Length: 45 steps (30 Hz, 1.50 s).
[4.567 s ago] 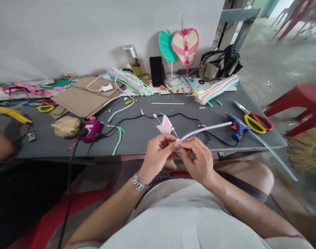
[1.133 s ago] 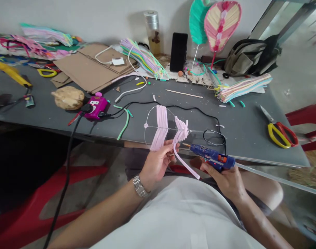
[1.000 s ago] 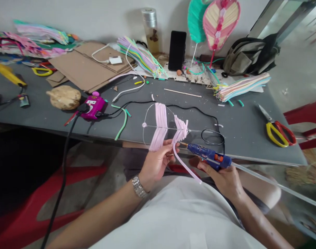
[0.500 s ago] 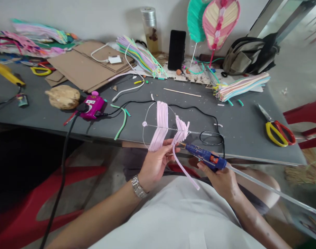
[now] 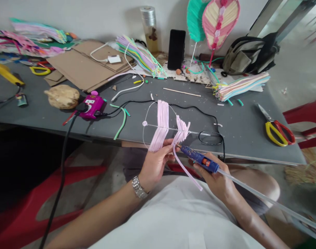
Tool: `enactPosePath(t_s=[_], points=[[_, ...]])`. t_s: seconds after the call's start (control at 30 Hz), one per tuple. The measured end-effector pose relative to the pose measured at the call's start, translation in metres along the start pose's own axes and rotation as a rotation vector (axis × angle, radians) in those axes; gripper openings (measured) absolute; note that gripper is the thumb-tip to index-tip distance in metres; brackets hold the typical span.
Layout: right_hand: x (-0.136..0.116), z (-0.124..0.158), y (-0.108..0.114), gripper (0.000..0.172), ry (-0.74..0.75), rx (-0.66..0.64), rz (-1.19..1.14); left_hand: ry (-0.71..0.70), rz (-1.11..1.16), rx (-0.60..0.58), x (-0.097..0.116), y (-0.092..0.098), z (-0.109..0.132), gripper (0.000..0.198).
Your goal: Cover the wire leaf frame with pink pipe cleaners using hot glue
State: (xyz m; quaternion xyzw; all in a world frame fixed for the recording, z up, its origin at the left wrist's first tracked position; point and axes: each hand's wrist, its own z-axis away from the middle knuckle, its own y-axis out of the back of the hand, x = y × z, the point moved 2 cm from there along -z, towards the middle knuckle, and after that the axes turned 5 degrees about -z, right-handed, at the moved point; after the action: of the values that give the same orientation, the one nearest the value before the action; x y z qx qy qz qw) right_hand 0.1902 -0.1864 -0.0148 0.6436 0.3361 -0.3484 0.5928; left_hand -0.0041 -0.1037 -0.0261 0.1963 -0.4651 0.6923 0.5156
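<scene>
Pinching craft [image 5: 161, 126] by lower edge with left hand [image 5: 155, 164], above table [image 5: 241, 138] front. Gripping glue gun [image 5: 198, 158] in closed right hand [image 5: 217, 176], nozzle at craft. Probably light, floppy, crushable; best held by wire.

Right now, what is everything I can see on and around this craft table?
table: one, dark grey, across the view
straw bundles: two, pastel, back middle and right
cardboard sheets: stack, brown, back left
phone: one, black, upright at the back
bottle: one, silver-capped, left of the phone
leaf-shaped fans: two, teal and pink, right of the phone
bag: one, grey, back right
scissors: two pairs, yellow-and-red at right, yellow at far left
extension socket: one, magenta, left of middle
straw-and-wire piece: one, pale pink, at the table's front edge
glue gun: one, blue, nozzle at the straw-and-wire piece
left hand: grips the straw-and-wire piece; silver watch on wrist
right hand: grips the glue gun
</scene>
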Motion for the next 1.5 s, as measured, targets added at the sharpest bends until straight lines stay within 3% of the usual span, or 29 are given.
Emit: enactPosePath(t_s=[0.5, 0.97, 1.13, 1.33, 1.5], points=[[0.0, 0.0, -0.001, 0.006, 0.131, -0.002, 0.113, -0.021, -0.049, 0.038, 0.0, -0.003, 0.003, 0.025], [-0.009, -0.002, 0.002, 0.006, 0.141, -0.017, 0.253, -0.059, -0.143, 0.049, -0.002, 0.001, 0.001, 0.027], [-0.007, -0.001, 0.002, 0.003, 0.134, -0.011, 0.203, -0.058, -0.181, 0.063, 0.002, -0.002, 0.003, 0.025], [0.001, 0.003, 0.005, 0.013, 0.008, 0.028, 0.016, -0.057, -0.183, 0.026, 0.008, -0.003, 0.002, 0.03], [0.012, 0.006, 0.008, 0.02, -0.019, 0.115, -0.011, -0.123, -0.229, 0.017, 0.013, 0.001, -0.001, 0.03]])
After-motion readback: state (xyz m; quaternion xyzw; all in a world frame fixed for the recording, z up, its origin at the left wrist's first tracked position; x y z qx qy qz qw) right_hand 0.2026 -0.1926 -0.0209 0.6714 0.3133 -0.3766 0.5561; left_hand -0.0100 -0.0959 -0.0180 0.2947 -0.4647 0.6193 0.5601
